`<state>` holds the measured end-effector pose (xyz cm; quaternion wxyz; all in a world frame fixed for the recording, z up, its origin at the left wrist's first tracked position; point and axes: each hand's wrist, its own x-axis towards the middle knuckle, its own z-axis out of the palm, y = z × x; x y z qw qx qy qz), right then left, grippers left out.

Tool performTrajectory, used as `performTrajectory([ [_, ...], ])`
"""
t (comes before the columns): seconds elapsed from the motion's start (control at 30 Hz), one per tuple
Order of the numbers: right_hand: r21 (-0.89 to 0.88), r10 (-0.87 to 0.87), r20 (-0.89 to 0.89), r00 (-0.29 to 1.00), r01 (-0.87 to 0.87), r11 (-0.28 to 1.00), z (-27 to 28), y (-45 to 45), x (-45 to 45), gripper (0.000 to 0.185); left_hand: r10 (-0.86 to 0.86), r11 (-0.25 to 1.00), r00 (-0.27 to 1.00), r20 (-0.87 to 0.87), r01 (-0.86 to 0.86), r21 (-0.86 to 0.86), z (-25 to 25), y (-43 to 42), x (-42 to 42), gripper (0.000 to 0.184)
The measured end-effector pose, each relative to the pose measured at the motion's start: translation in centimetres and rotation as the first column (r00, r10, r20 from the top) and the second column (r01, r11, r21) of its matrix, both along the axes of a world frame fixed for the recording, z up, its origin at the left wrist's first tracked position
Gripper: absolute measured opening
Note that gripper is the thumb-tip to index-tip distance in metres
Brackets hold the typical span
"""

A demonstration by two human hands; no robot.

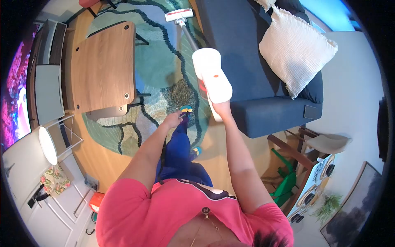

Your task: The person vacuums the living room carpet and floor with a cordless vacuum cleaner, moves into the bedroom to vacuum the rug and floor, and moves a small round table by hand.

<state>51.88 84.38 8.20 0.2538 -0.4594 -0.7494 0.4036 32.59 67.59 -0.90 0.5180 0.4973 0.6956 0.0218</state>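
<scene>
My right hand is closed round the handle of a white cordless stick vacuum cleaner. Its grey tube slants away to a white and red floor head, which rests on the green patterned rug beside the sofa. The white body hides most of my fingers. My left hand is held out over the rug in front of my leg, its fingers drawn together. Something small and dark shows at the fingertips, too small to name.
A dark blue sofa with a cream cushion stands close on the right. To the left is a wooden coffee table, with a TV beyond. A green chair and a dining table edge are at lower right.
</scene>
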Motion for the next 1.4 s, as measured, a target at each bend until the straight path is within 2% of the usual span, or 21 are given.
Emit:
performTrajectory([
  [0.07,0.217,0.017,0.108,0.994,-0.041,0.975,0.4,-3.7,2.8,0.03,0.019,1.0,1.0,-0.004,-0.019,0.009,0.6,-1.9,0.7,0.043],
  [0.13,0.106,-0.052,0.181,0.982,0.033,0.994,-1.5,-7.5,6.6,0.028,0.035,0.999,0.999,-0.01,-0.034,0.039,1.6,-4.1,0.4,0.043],
  [0.2,0.007,-0.08,0.226,0.971,0.081,0.997,-1.9,-10.7,10.0,0.028,0.012,1.0,0.995,-0.099,-0.012,0.007,1.9,-6.4,-0.1,0.042],
  [0.37,-0.175,-0.093,0.206,0.974,0.13,0.976,1.8,-17.9,14.7,0.025,0.045,0.999,0.987,-0.155,-0.044,0.012,3.1,-13.2,0.1,0.043],
  [0.53,-0.138,-0.094,0.231,0.968,0.129,0.982,2.1,-26.4,18.8,0.024,0.02,1.0,0.987,-0.159,-0.021,-0.001,4.0,-19.4,2.9,0.044],
  [0.6,-0.265,-0.109,0.268,0.957,0.182,0.947,2.2,-29.7,20.3,0.024,-0.003,1.0,0.99,-0.143,0.003,0.005,4.7,-21.1,4.5,0.044],
  [0.7,-0.157,-0.121,0.185,0.975,0.151,0.976,1.6,-34.2,22.5,0.026,-0.051,0.998,0.991,-0.125,0.055,0.025,5.4,-22.5,6.9,0.044],
  [0.77,-0.158,-0.127,0.198,0.972,0.16,0.974,2.2,-37.0,24.0,0.028,-0.101,0.992,0.989,-0.105,0.108,0.072,5.1,-22.7,8.3,0.044],
  [0.9,-0.243,-0.092,0.356,0.93,0.187,0.952,4.2,-42.0,28.6,0.029,-0.167,0.974,0.981,-0.095,0.179,0.139,4.2,-21.3,11.6,0.038],
  [0.97,-0.337,-0.144,0.325,0.935,0.257,0.906,6.3,-44.1,30.1,0.026,-0.216,0.962,0.973,-0.084,0.227,0.154,6.9,-19.7,13.9,0.035],
  [1.0,-0.381,-0.174,0.312,0.934,0.291,0.878,7.7,-45.2,30.7,0.024,-0.257,0.947,0.963,-0.087,0.269,0.176,6.3,-19.1,15.3,0.037],
  [1.07,-0.57,-0.33,0.266,0.906,0.424,0.703,14.1,-46.3,29.3,0.021,-0.335,0.912,0.938,-0.093,0.347,0.22,4.4,-18.1,18.2,0.042],
  [1.13,-0.574,-0.293,0.323,0.9,0.432,0.696,17.5,-47.7,30.1,0.018,-0.337,0.918,0.938,-0.076,0.345,0.195,7.9,-17.3,21.4,0.034],
  [1.2,-0.581,-0.26,0.354,0.899,0.429,0.692,20.4,-48.9,30.9,0.017,-0.245,0.874,0.966,-0.076,0.255,0.413,3.7,-18.0,25.1,0.037],
  [1.27,-0.59,-0.23,0.36,0.904,0.412,0.695,23.0,-49.7,31.9,0.018,-0.325,0.703,0.927,-0.189,0.37,0.607,3.6,-18.6,27.7,0.036],
  [1.3,-0.495,-0.077,0.42,0.904,0.299,0.816,24.1,-50.1,32.6,0.022,-0.347,0.596,0.904,-0.251,0.419,0.685,3.6,-18.8,28.7,0.036],
  [1.33,-0.404,0.07,0.488,0.87,0.154,0.901,25.2,-50.4,33.5,0.028,-0.449,0.606,0.871,-0.199,0.46,0.649,3.5,-18.6,29.5,0.033],
  [1.4,-0.335,0.161,0.566,0.808,0.047,0.941,26.4,-50.7,34.2,0.037,-0.625,0.6,0.776,-0.086,0.548,0.582,3.3,-18.0,30.2,0.028],
])
